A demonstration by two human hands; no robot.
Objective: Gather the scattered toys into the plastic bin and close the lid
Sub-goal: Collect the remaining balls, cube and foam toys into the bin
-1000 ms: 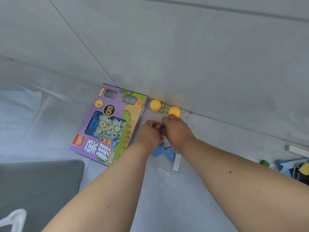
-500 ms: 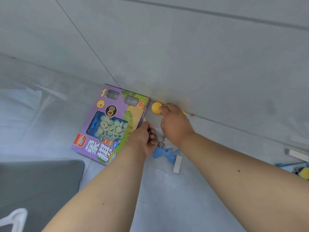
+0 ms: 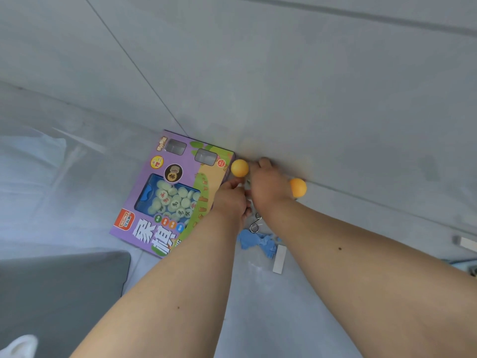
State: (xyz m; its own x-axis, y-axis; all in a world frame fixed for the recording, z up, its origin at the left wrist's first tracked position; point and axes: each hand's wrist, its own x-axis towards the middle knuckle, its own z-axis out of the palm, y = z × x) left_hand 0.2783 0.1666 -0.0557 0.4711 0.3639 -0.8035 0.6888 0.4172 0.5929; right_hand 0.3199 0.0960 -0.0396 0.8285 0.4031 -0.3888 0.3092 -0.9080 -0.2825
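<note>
the scattered toys lie on the grey floor at the foot of the wall; the plastic bin does not show in this view. one orange ball rests at the wall line, just beside the upper right corner of the purple chess game box, which lies flat with its clear window up. a second orange ball is further right along the same line, partly behind the right wrist. the right hand is reached forward between the two balls, its back to the camera and its fingertips at the wall; its grip is hidden, so i cannot tell if it grasps something. the left hand is close beside it, fingers curled under and the tips near the first ball; i cannot tell what, if anything, its grip grasps. below the hands a small metal ring puzzle lies on the floor, then a blue flat toy, and a white block touching its right edge. another white block is well apart at the right edge. a dark grey cushion is at the lower left.
</note>
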